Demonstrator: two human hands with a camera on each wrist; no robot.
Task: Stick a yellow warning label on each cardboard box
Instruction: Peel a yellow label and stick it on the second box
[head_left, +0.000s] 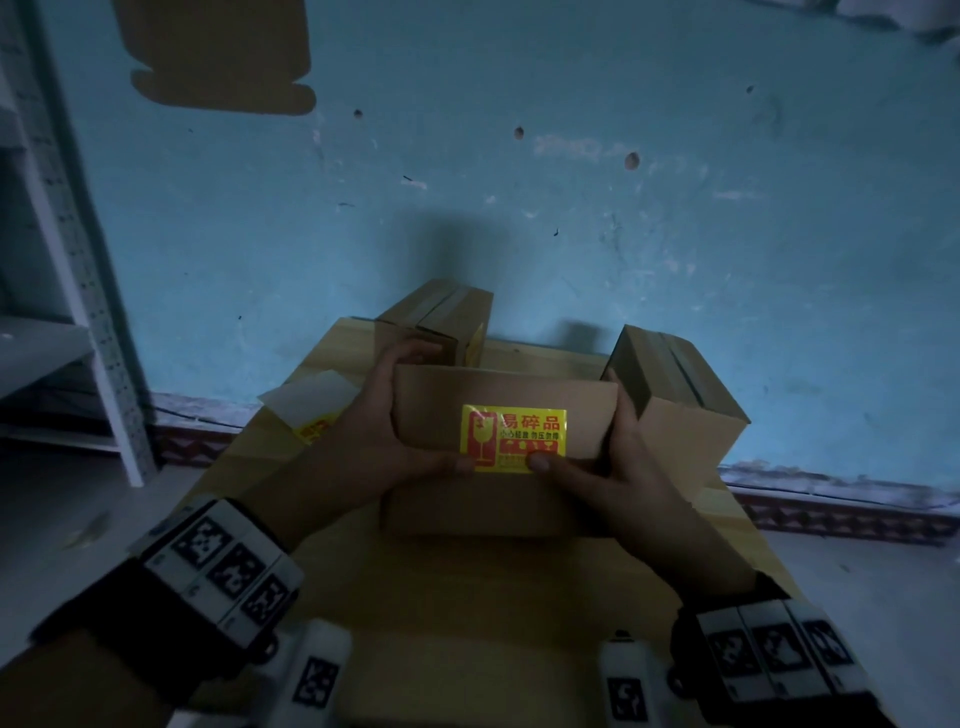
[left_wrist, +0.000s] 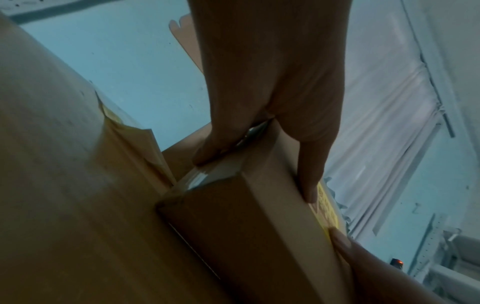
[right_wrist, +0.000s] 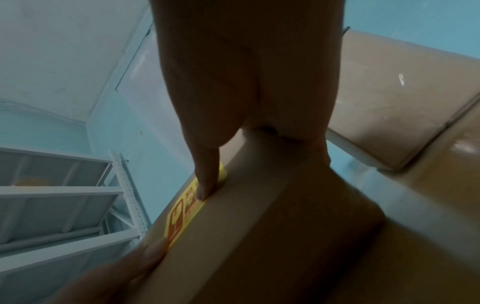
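Note:
I hold a small cardboard box (head_left: 519, 395) over the wooden table, one hand at each end. A yellow warning label (head_left: 513, 439) with red print sits on the side facing me. My left hand (head_left: 376, 426) grips the left end, with its thumb touching the label's lower left corner. My right hand (head_left: 618, 462) grips the right end, and its thumb presses the label's lower edge. The left wrist view shows my left hand (left_wrist: 262, 123) round the box (left_wrist: 246, 226), beside the label (left_wrist: 327, 209). In the right wrist view my right hand (right_wrist: 233, 113) has its thumb on the label (right_wrist: 185, 209).
Two more cardboard boxes stand on the table (head_left: 467, 587), one at the back left (head_left: 447, 312) and one at the right (head_left: 680, 400). A sheet with yellow labels (head_left: 311, 415) lies at the table's left edge. A white metal shelf (head_left: 78, 322) stands left, against the blue wall.

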